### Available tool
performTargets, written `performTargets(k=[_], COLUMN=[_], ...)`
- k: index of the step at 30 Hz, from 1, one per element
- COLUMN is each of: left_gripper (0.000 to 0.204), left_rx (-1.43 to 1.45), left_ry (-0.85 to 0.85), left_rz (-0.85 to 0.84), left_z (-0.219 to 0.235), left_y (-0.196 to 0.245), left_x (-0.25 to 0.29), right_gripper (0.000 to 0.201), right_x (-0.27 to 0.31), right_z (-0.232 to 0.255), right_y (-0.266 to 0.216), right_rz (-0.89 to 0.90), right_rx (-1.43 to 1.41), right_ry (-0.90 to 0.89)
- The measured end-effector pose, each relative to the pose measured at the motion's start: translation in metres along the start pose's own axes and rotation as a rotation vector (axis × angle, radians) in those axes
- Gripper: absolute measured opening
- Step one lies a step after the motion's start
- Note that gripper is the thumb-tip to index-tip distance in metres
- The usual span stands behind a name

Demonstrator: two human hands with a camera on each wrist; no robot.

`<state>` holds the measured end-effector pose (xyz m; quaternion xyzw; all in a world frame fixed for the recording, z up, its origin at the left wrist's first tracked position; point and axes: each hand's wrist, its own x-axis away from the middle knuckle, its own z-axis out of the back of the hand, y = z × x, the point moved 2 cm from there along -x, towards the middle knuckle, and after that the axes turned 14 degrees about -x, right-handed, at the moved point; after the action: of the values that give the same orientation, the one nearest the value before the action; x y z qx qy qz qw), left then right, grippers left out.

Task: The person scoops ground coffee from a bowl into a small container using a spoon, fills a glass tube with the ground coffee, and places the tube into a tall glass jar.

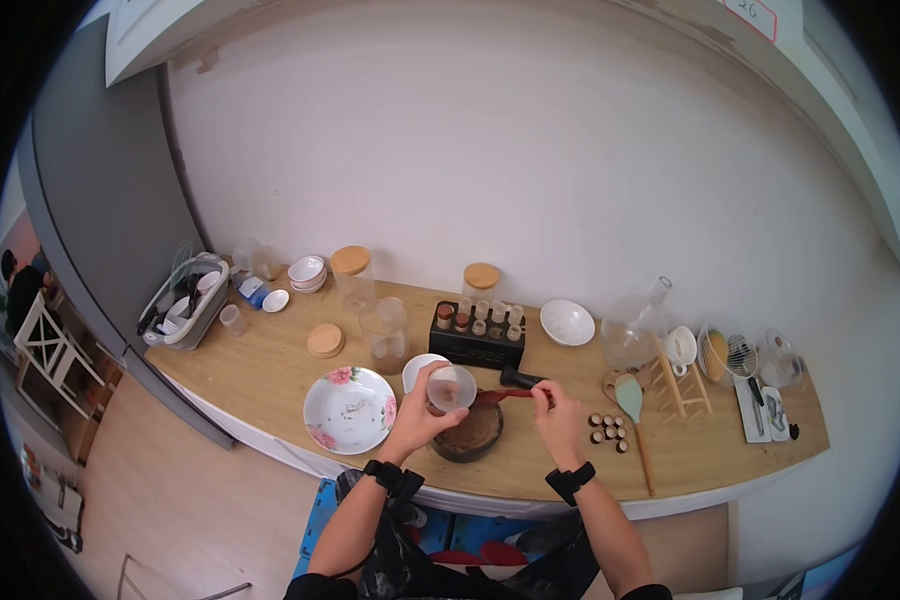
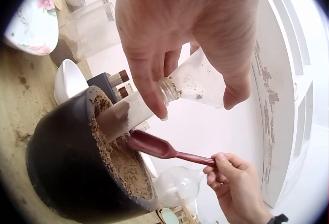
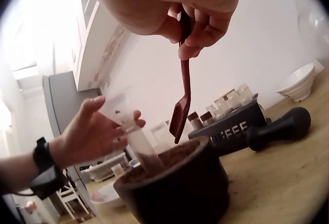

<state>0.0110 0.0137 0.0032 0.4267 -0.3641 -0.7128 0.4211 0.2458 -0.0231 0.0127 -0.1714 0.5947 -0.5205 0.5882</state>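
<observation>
Left wrist view: your glass tube [image 2: 121,116] stands tilted in the mortar [image 2: 67,157], the funnel [image 2: 198,82] at its neck

At the top of this frame, your left hand [image 2: 187,18] has its fingers and thumb curled round the funnel, with one fingertip against the tube's threaded neck. The tube runs down leftward, its lower end in the brown powder [image 2: 128,170] inside the mortar, and there is brown powder in the tube too. At the lower right, your right hand [image 2: 239,188] pinches the handle of the dark red scoop [image 2: 151,145] between thumb and fingers; the scoop's bowl is near the tube, by the mortar's opening.

In the right wrist view, you see the scoop hanging from your pinched fingers at upper centre, its tip pointing down just above the mortar's rim. Right of the mortar lies a black pestle [image 3: 280,129], and behind it the black rack [image 3: 234,129] holds small tubes.

In the head view, the floral plate [image 1: 350,411] sits left of your hands, and a green spatula [image 1: 628,398] lies to their right.
</observation>
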Motion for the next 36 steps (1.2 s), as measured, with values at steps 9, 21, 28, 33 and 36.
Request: performTargets(k=[9, 21, 28, 33, 36], left_gripper=[0.075, 0.076, 0.076, 0.076, 0.076], left_rx=[0.000, 0.122, 0.115, 0.041, 0.075], left_ry=[0.025, -0.077, -0.074, -0.076, -0.084], left_rz=[-0.028, 0.061, 0.060, 0.054, 0.062], left_z=[0.000, 0.002, 0.000, 0.000, -0.001], left_y=[0.004, 0.001, 0.003, 0.005, 0.006], left_x=[-0.001, -0.002, -0.002, -0.003, -0.003], right_gripper=[0.010, 0.013, 0.013, 0.013, 0.012], right_x=[0.006, -0.006, -0.061, -0.079, -0.075], right_z=[-0.011, 0.013, 0.050, 0.041, 0.023], right_y=[0.011, 0.041, -0.012, -0.058, -0.059], right_rz=[0.106, -0.447, -0.477, -0.363, -0.316], right_rx=[0.024, -0.244, -0.351, -0.335, -0.389], right_ry=[-0.159, -0.068, -0.017, -0.040, -0.083])
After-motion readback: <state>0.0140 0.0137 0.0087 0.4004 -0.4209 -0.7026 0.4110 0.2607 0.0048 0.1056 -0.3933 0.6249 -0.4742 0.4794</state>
